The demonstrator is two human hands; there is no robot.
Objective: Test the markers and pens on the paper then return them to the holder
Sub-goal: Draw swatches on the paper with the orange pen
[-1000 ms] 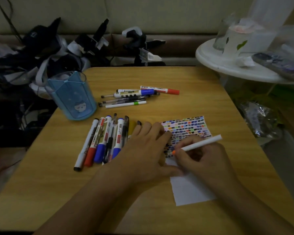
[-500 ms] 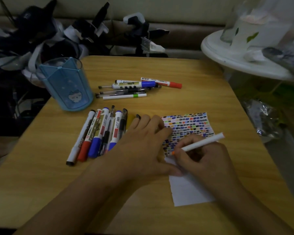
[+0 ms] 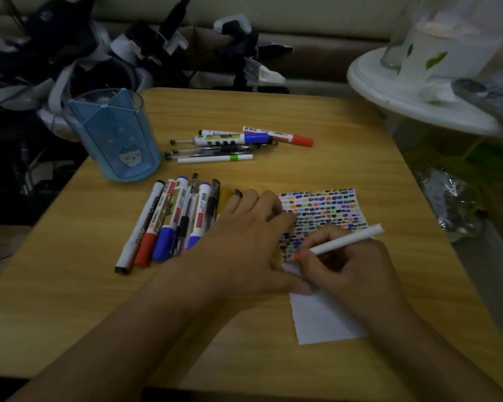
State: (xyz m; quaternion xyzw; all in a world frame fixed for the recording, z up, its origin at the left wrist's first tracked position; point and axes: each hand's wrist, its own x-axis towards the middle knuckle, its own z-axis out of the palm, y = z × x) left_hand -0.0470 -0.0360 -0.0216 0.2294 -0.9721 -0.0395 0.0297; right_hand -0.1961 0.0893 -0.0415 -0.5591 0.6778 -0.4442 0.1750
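The right hand (image 3: 352, 262) gripped a white pen (image 3: 343, 242) with an orange tip, its fingers curled round the barrel and the tip resting on the paper (image 3: 325, 323) at the lower edge of the rows of colored marks. The left hand (image 3: 244, 242) lay flat with its fingers straight, pressing the paper's left side against the tabletop (image 3: 70, 309). Left of the paper, one group of markers and pens (image 3: 172, 221) lay side by side, some partly under the left hand; a second group (image 3: 230, 145) lay beyond the paper, toward the far edge of the tabletop. The blue holder (image 3: 116, 137) stood upright further left of the paper, beyond the nearer group, and nothing could be seen sticking out of its top, so most of the returning probably remained to do. Several things could go wrong from there. If the left hand eased off while the tip dragged, the loose sheet could slide or crumple and smear the fresh marks. The left wrist lay close to the nearer group, so a careless shift could roll those pens toward the tabletop's edge. With two similar piles, tested and untested pens could also get mixed up.
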